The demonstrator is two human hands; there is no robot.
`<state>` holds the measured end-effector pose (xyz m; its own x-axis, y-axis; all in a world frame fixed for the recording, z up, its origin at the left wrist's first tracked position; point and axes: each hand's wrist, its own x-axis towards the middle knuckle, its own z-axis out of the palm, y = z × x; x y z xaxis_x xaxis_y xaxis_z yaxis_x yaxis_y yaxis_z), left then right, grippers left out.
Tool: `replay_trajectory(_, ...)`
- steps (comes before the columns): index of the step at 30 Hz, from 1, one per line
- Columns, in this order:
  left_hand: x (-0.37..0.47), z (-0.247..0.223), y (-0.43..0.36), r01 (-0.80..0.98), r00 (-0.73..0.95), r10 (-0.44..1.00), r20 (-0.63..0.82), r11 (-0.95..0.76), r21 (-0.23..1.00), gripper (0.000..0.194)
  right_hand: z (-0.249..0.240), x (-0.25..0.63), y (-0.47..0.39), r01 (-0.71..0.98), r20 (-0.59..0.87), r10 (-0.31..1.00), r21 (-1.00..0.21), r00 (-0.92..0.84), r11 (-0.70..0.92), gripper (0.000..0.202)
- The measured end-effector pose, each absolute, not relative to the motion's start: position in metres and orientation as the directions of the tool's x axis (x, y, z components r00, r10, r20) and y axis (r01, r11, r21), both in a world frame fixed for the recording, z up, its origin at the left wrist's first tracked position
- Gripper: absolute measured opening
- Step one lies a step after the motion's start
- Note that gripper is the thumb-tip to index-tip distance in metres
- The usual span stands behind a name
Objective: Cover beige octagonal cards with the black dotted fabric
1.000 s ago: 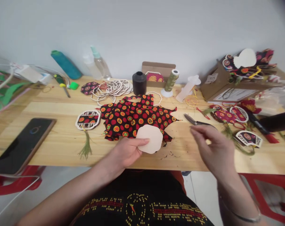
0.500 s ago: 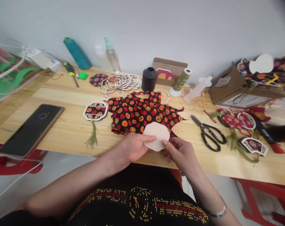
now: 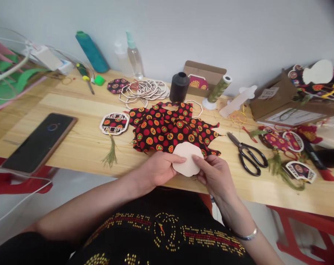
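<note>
Head view: left hand (image 3: 162, 168) and right hand (image 3: 216, 172) both pinch the pale scalloped card (image 3: 187, 168) at the tabletop's (image 3: 84, 156) near edge. Patterned fabric (image 3: 167, 129) lies beyond; scissors (image 3: 241, 146) to the right.

Pale card (image 3: 188, 167), its underside hidden

Beyond the card (image 3: 188, 166), passage is obstructed by bunched fabric (image 3: 169, 129). A gap is left between the phone (image 3: 41, 141) and the tasselled ornament (image 3: 114, 123).

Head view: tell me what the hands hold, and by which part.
A pale scallop-edged piece, held by opposite sides: the left hand grips its left side, the right hand its right.
</note>
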<state>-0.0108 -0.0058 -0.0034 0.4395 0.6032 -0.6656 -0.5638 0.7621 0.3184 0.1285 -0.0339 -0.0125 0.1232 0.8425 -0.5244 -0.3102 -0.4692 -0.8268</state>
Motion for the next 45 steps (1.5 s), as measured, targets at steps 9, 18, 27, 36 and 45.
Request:
replay_trajectory(9,-0.019,0.004,0.002,-0.6,0.44,0.595,-0.673,0.752,0.274,0.036,-0.015,0.13,-0.033,-0.27,-0.515,0.853,-0.836,0.084,-0.478,0.042)
replay_trajectory(18,-0.018,0.007,0.001,-0.593,0.498,0.586,-0.64,0.768,0.242,0.047,-0.017,0.134,-0.034,-0.225,-0.497,0.867,-0.85,0.043,-0.476,0.037)
replay_trajectory(27,-0.02,0.001,0.0,-0.622,0.52,0.605,-0.603,0.752,0.218,0.044,-0.019,0.135,-0.035,-0.158,-0.485,0.873,-0.867,0.047,-0.473,0.036)
replay_trajectory(36,-0.018,0.007,0.001,-0.632,0.476,0.594,-0.649,0.744,0.217,0.046,-0.018,0.135,-0.034,-0.151,-0.488,0.872,-0.866,0.051,-0.476,0.034)
replay_trajectory(45,-0.018,0.009,0.0,-0.612,0.446,0.596,-0.668,0.748,0.257,0.044,-0.019,0.135,-0.035,-0.179,-0.483,0.874,-0.865,0.048,-0.469,0.035)
